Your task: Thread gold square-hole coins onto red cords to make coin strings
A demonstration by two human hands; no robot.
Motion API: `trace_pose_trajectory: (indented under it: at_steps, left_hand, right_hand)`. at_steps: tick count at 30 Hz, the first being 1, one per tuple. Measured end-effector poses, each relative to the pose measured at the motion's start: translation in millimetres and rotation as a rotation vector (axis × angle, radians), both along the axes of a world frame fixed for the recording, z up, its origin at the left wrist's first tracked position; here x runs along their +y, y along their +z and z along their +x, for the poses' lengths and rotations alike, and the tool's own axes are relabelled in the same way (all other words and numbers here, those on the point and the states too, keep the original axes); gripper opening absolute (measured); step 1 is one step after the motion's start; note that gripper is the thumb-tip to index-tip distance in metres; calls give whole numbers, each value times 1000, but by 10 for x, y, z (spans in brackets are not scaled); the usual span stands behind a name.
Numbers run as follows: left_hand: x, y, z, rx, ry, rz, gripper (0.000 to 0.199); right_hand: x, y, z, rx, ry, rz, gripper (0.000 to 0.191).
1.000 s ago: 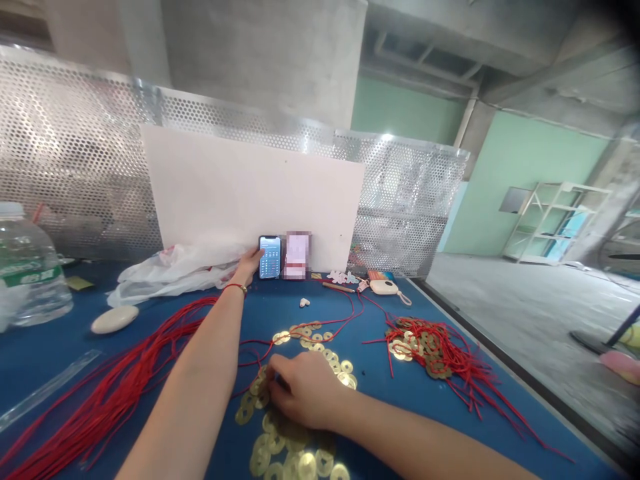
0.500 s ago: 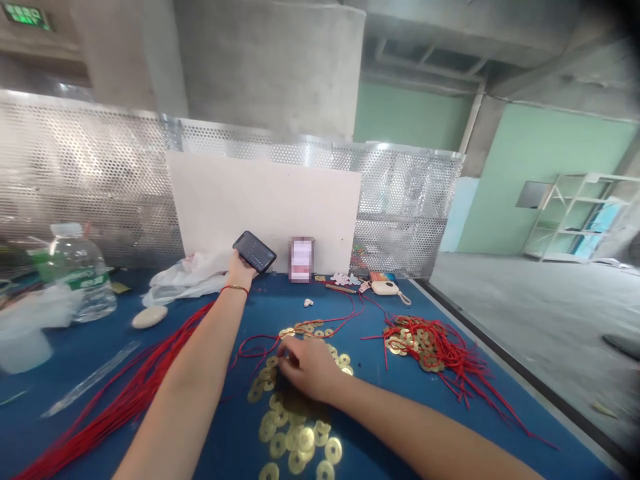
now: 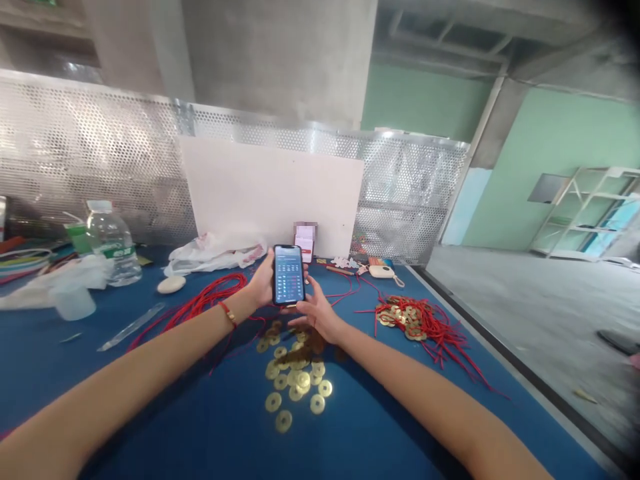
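My left hand [image 3: 262, 280] grips a dark-framed smartphone [image 3: 289, 275] by its left side, upright with the lit screen facing me. Beside the phone's lower right corner is my right hand [image 3: 320, 313], its fingers spread and reaching toward the edge; whether they touch it I cannot tell. Below both hands, loose brass coins with centre holes [image 3: 299, 381] lie scattered on the blue tabletop [image 3: 210, 427]. Red cords [image 3: 213, 293] run in a bundle by my left forearm. Coins tied with red cord [image 3: 415, 320] form a heap to the right.
A second phone [image 3: 305, 241] leans against a white board [image 3: 270, 187] at the back. On the left stand a water bottle [image 3: 114, 250] and a plastic cup [image 3: 75, 303], near a white oval object [image 3: 171, 285]. A crumpled plastic bag [image 3: 215, 253] lies behind. The table's right edge drops to a concrete floor.
My left hand has brought the phone toward the middle and turned it from tilted to upright. My right hand has lifted off the coins, moved up beside the phone and spread its fingers.
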State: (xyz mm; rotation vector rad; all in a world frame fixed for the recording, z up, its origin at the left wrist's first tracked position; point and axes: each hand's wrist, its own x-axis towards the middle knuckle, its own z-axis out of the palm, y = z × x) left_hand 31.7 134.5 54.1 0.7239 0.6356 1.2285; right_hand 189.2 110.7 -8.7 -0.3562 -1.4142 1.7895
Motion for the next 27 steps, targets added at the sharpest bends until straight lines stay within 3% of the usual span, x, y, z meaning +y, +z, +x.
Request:
trace_pose_trajectory:
  at_steps: [5,11,20,27]
  left_hand:
    - [-166,-265,98,59,-167,-22,87]
    - [-169,-404,16,48,-176,30,86]
    - [-181,-498,58,-19,-109,21,81]
    - [-220,-467,109,-57,-91,-36,85]
  right_hand:
    - [-14,-23,6,-118,59,-3,98]
    - [58,-124,-52,-166,47,-29,44]
    - [15,-130,-81,-194,-37,-15,46]
    - [15,-124,-99,-231,-58,-35,41]
